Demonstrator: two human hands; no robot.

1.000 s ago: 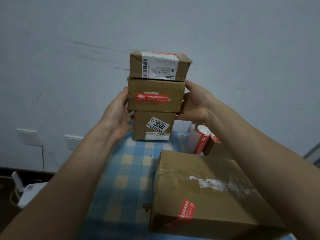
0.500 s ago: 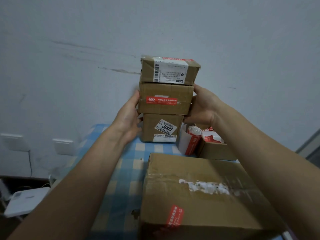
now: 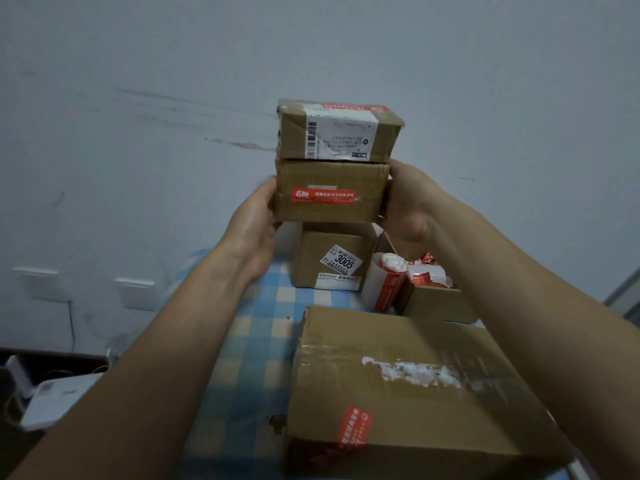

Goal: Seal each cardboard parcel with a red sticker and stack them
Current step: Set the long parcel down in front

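Note:
Three small cardboard parcels stand in a column at the far side of the table. My left hand [image 3: 254, 220] and my right hand [image 3: 410, 202] grip the middle parcel [image 3: 329, 178] by its two sides; a red sticker [image 3: 322, 196] runs across its front. The top parcel [image 3: 384, 133], with a white shipping label and red tape, rests on it. The bottom parcel [image 3: 311, 261], labelled 3005, stands on the cloth, and the middle parcel sits shifted left over it with a strip of its top showing. A large parcel [image 3: 415, 348] with a red sticker [image 3: 353, 427] lies nearest me.
A roll of red stickers [image 3: 388, 282] leans on a small open box [image 3: 436, 303] holding sticker scraps, right of the column. The table has a blue checked cloth [image 3: 256, 341]. Wall sockets [image 3: 135, 292] and a white device [image 3: 52, 400] are low on the left.
Both hands stay on the middle parcel. The middle and top parcels have shifted left over the 3005 parcel, exposing its top edge. The view has moved closer and slightly higher.

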